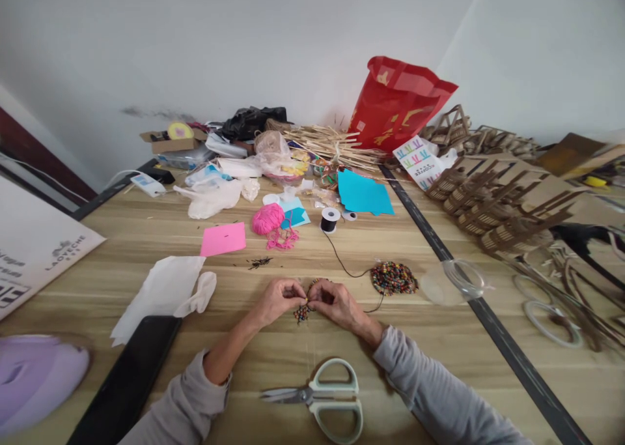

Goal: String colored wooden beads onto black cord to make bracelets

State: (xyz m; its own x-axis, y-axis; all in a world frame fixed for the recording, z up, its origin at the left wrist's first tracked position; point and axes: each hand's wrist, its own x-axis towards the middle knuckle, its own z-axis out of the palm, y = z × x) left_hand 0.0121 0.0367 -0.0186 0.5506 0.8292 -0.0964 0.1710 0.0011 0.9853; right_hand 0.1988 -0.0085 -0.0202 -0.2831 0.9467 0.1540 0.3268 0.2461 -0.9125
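Note:
My left hand (277,298) and my right hand (334,301) meet at the middle of the wooden table (146,236), fingertips pinched together on a small beaded piece (303,312) of coloured beads. A thin black thread (342,257) runs from my right hand up to a black spool (330,219). A pile of multicoloured beads (393,278) lies just right of my right hand. Pale green-handled scissors (319,399) lie shut on the table between my forearms, nearer to me.
A pink yarn ball (267,219), pink paper (223,239), blue paper (364,194), white tissue (161,292), a dark phone (127,380), a clear lid (456,281), a red bag (398,103), stick bundles (327,142) and cardboard pieces (502,210) crowd the table.

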